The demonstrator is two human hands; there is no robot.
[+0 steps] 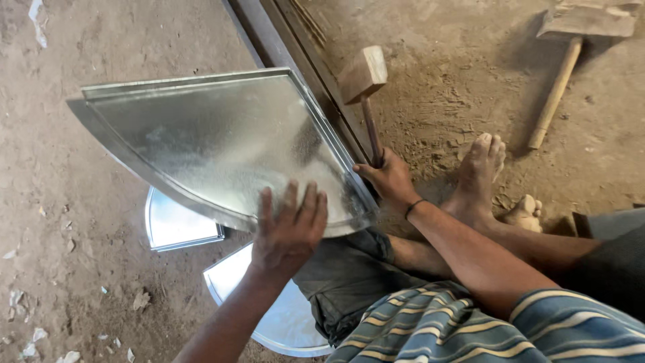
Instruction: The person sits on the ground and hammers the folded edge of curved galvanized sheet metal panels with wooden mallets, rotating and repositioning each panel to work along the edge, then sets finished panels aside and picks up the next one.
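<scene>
The left hand (pixel 289 228) lies flat with spread fingers on the curved galvanized sheet-metal piece (pixel 215 141), which sits at the picture's centre, its right edge on a steel rail (pixel 282 40). The right hand (pixel 388 178), at 3 o'clock from the sheet, grips the wooden mallet (pixel 363 81); a second mallet (pixel 571 47) lies at 1 o'clock on the dirt floor (pixel 67 255)

— Where does the single view look from?
— From the person's head, facing steeply down at the dirt floor (pixel 80 269), close over the lap.
— How near?
— Near enough that the left hand (pixel 289 228) fills the lower centre and the right hand (pixel 390 180) sits just right of centre; the striped sleeve (pixel 470 329) cuts the lower right corner.
— Any second view?
— None; nothing is shared.
</scene>
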